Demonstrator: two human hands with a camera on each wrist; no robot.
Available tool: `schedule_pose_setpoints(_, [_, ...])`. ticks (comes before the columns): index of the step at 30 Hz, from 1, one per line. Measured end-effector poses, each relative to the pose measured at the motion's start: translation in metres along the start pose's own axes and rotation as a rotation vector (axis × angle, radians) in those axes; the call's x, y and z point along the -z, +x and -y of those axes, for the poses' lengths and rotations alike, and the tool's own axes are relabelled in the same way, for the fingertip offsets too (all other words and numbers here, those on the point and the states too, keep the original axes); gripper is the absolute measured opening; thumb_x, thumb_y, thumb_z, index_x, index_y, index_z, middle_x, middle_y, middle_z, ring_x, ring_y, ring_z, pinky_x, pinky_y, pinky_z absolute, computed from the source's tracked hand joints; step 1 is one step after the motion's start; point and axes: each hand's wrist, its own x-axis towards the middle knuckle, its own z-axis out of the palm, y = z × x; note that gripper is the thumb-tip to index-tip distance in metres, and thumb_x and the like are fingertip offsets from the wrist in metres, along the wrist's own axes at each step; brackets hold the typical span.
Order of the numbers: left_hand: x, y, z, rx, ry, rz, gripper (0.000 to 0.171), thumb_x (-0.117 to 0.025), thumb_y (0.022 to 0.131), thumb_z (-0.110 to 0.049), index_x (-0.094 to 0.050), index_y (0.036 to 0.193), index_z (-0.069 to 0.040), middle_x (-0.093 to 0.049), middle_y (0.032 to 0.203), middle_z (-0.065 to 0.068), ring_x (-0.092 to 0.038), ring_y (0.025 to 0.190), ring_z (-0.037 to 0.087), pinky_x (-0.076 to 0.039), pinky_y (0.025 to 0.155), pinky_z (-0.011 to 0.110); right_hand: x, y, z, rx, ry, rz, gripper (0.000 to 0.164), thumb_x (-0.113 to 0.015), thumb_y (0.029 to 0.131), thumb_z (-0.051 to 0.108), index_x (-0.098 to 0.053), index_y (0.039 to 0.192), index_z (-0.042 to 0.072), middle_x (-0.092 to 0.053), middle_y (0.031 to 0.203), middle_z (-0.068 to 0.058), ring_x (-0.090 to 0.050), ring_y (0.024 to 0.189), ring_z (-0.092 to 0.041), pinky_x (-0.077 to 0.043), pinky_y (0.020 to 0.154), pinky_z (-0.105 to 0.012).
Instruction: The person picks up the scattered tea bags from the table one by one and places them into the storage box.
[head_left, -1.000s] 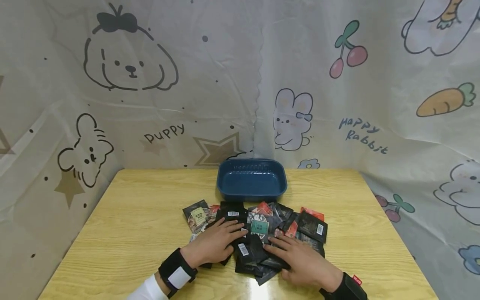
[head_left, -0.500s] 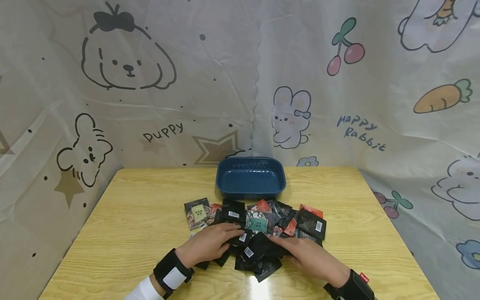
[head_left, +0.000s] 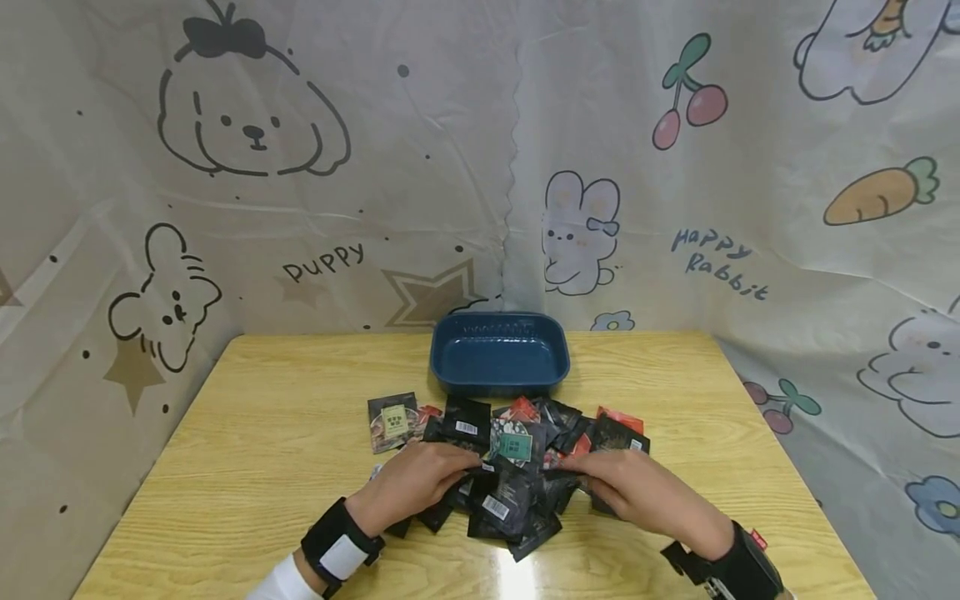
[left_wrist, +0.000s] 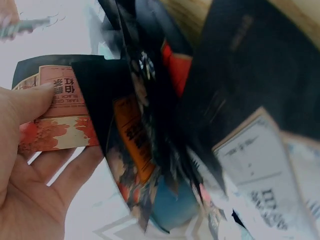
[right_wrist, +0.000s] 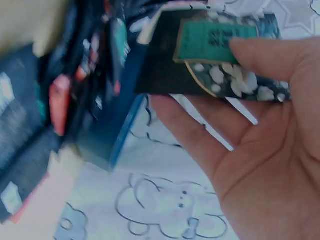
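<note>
The packets (head_left: 510, 492) are flat, square and mostly black, and they look shiny. Some have white stickers with black stripes, and some show bright red parts. They lie in a messy heap in the middle of the desk (head_left: 292, 417), between the near edge and the far edge. One packet at the heap's left end has a yellow-green label (head_left: 395, 421).

The left hand (head_left: 416, 479) pinches one packet with a pink label (left_wrist: 65, 100), with the thumb on the front and fingers behind. The right hand (head_left: 637, 492) pinches one packet with a green label (right_wrist: 160, 70) and white flowers, thumb on the front too. Both are at the heap.

There is one blue tray (head_left: 500, 385), sitting by the middle of the far edge, just behind the heap. There are two hands and two black wrist bands (head_left: 337, 542), one on each wrist. The packets in the heap overlap too much to count.

Both arms reach in from the near edge, one from each side. In the head view, the backs of the hands show, and the fingers point in toward the heap.
</note>
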Motion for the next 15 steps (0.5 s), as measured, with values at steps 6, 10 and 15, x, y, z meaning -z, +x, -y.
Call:
schedule_pose_setpoints(6, [0.012,-0.001,0.001,-0.019,0.044,-0.046,0.027,-0.065,0.097,-0.016,-0.072,0.123,-0.018,-0.073,0.121,-0.004,-0.07,0.107,0.012,-0.06,0.089,0.032,0.017,0.038,-0.029,0.008,-0.116,-0.214,0.042,-0.059,0.098,0.004,-0.06,0.139,0.014,-0.07,0.125,-0.004,-0.07,0.107,-0.018,-0.059,0.091,-0.038])
schedule_pose_setpoints(10, [0.014,-0.003,0.001,-0.025,0.054,-0.068,0.03,-0.068,0.094,-0.014,-0.072,0.123,-0.018,-0.073,0.121,-0.003,-0.071,0.106,0.012,-0.06,0.087,0.031,0.01,0.07,-0.055,-0.011,-0.155,-0.271,0.041,-0.055,0.101,0.006,-0.058,0.141,0.015,-0.068,0.129,-0.008,-0.066,0.118,-0.025,-0.057,0.096,-0.043])
schedule_pose_setpoints(15, [0.014,-0.008,-0.001,-0.029,0.064,-0.087,0.033,-0.069,0.093,-0.012,-0.071,0.125,-0.019,-0.073,0.119,-0.004,-0.072,0.102,0.011,-0.061,0.082,0.028,-0.011,0.103,-0.08,-0.047,-0.155,-0.244,0.043,-0.051,0.103,0.009,-0.053,0.145,0.014,-0.063,0.137,-0.009,-0.062,0.123,-0.028,-0.053,0.101,-0.046])
